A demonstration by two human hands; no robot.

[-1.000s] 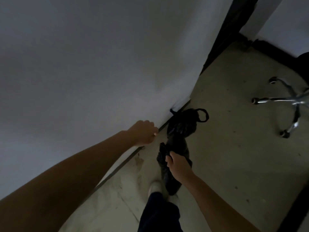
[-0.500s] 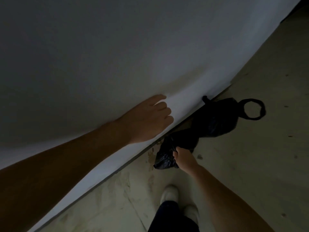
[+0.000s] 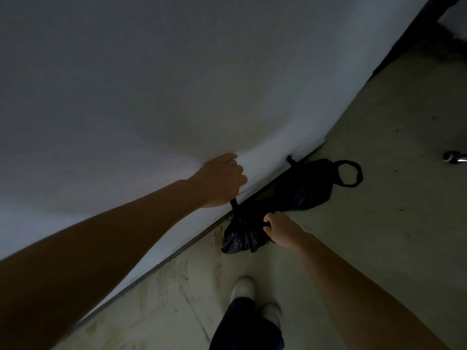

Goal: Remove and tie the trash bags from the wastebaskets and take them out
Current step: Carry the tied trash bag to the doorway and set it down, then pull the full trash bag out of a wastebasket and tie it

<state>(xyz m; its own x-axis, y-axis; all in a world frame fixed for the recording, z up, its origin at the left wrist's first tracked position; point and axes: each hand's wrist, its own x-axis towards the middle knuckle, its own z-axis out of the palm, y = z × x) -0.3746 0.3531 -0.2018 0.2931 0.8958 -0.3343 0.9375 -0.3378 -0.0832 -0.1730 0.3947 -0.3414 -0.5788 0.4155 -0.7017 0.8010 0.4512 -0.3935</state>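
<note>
The room is dim. My right hand (image 3: 280, 229) grips the gathered neck of a small black trash bag (image 3: 242, 238) that hangs just above the floor beside the wall. A black handle strip (image 3: 234, 203) runs up from this bag into my left hand (image 3: 222, 181), whose fingers are curled against the white wall. Just behind, a second black trash bag (image 3: 303, 189) lies on the floor at the foot of the wall, with one loop handle (image 3: 350, 173) spread open to the right. No wastebasket is in view.
A white wall (image 3: 151, 84) fills the left and top. The concrete floor (image 3: 379, 223) stretches to the right. A chrome chair caster (image 3: 452, 156) pokes in at the right edge. A dark door frame (image 3: 414, 39) stands top right. My white shoes (image 3: 242, 287) are below.
My left hand went from lying against the wall with loose fingers to curling round the bag's handle strip. My right hand kept its grip on the bag. The view swung slightly right.
</note>
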